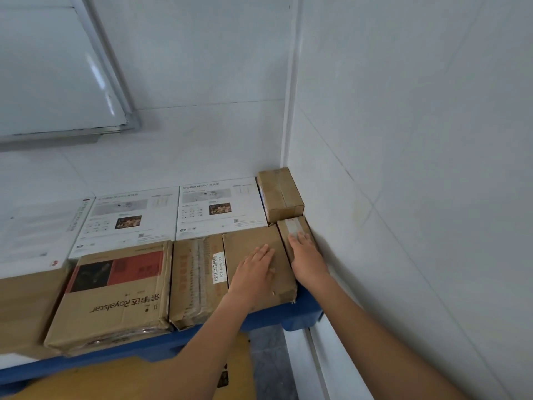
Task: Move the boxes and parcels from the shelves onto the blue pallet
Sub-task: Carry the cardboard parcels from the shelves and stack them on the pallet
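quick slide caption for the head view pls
Both hands, left and right, rest flat on cardboard boxes packed on the blue pallet in a white corner.

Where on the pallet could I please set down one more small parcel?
Hardly anywhere: boxes cover the pallet edge to edge. The narrow box fills the gap by the right wall. Only the flat white box tops behind offer room for stacking.

White-tiled corner, soft even light.
Two tiled walls (403, 140) meet at a pale corner strip (290, 111); a whiteboard (52, 82) with a metal frame hangs tilted on the left wall, glare streaking its face, and grey speckled floor (268, 365) shows below beside a white skirting (317, 356).
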